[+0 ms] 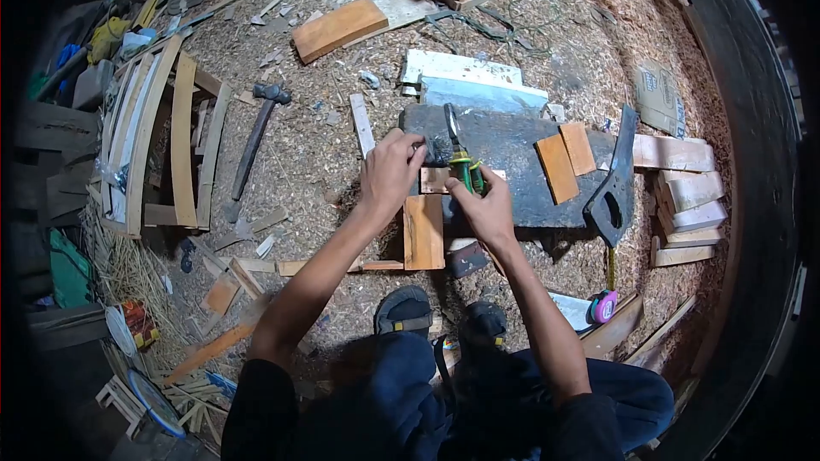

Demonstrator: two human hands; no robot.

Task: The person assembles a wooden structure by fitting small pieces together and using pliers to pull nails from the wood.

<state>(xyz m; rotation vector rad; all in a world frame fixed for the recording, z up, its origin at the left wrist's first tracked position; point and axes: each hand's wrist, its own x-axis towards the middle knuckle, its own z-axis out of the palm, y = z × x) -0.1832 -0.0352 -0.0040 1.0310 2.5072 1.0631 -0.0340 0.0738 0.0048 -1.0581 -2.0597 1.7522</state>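
Observation:
My right hand (485, 212) is closed around the green and yellow handles of a pair of pliers (462, 160), whose metal jaws point away from me over a dark, worn board (512, 138). Just to the left, my left hand (391, 172) has its thumb and fingers curled together near a dark patch on the board; what they pinch, if anything, cannot be made out. Between the hands lies a small pale wood piece (434, 180). Below it is an orange-brown wood block (424, 232). Two thin wood pieces (558, 169) rest on the board's right half.
A handsaw (608, 205) leans across the board's right end, beside stacked wood offcuts (694, 215). A pink tape measure (604, 306) lies nearer me. To the left are a hammer (254, 145) and a slatted wooden frame (181, 141). Wood shavings cover the ground.

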